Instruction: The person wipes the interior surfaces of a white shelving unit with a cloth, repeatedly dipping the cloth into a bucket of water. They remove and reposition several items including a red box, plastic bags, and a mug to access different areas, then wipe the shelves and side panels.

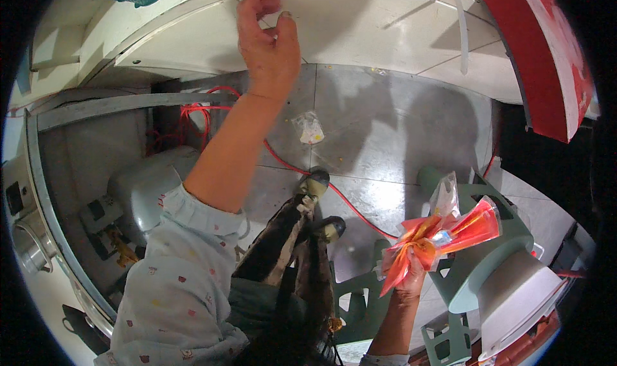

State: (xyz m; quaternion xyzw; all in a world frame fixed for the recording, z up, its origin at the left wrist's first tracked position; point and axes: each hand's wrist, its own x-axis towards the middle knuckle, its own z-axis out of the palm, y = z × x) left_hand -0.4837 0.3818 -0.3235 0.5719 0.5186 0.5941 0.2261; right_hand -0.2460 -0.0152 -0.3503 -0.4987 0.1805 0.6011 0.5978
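My left hand (271, 41) is raised in front of the white panel (360, 28) at the top. Its fingers are bent, the thumb stands apart from them, and I see nothing held. At the lower right my right hand (412, 276) is closed round a bunch of orange and clear plastic bags (421, 244). The bags fan out above the fist, and a clear end (445, 196) sticks up. Beneath them is a grey-green plastic stool (491, 231).
A red hose (357, 210) runs across the grey tiled floor (360, 154) past my shoes. A crumpled clear bag (308, 127) lies there. At left, a grey gas cylinder (151, 186) stands under a metal frame (135, 101). A white tub (514, 305) is at the lower right.
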